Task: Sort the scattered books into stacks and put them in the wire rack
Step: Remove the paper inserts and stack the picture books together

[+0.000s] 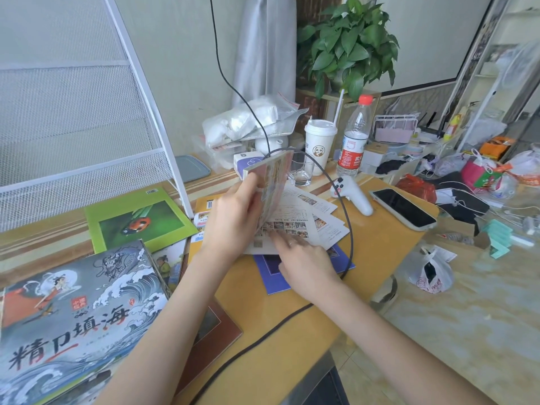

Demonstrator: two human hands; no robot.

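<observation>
The left hand (233, 211) grips a small bundle of thin booklets (273, 188), fingers and thumb curled round its edge, and holds it tilted up on its lower edge above the table (380, 244). The right hand (301, 258) lies low with fingers stretched flat on the loose white booklets (304, 226) fanned out under the bundle; it presses them, it grips nothing. A blue booklet (271, 279) lies under that hand, partly hidden. Other books are scattered at the left: a green one with a ladybird (137, 220) and a big grey wave book (73, 311), well apart from the hands. The wire rack (87, 127) stands behind them at the left, and no book shows in the part in view. Risks, in my judgement: the bundle is thin and slippery, so it may fan out and slide from the left hand if lifted w/o support from below; a black cable (347, 229) loops round the work area and could catch on the books and drag sth, e.g. the glass (302, 171) or the phone (404, 207) nearby. Readable text: the wave book shows "精卫填海"; the water bottle (353, 135) has a red label w/ Chinese signs too small to read; the paper cup (320, 141) has a panda logo.
</observation>
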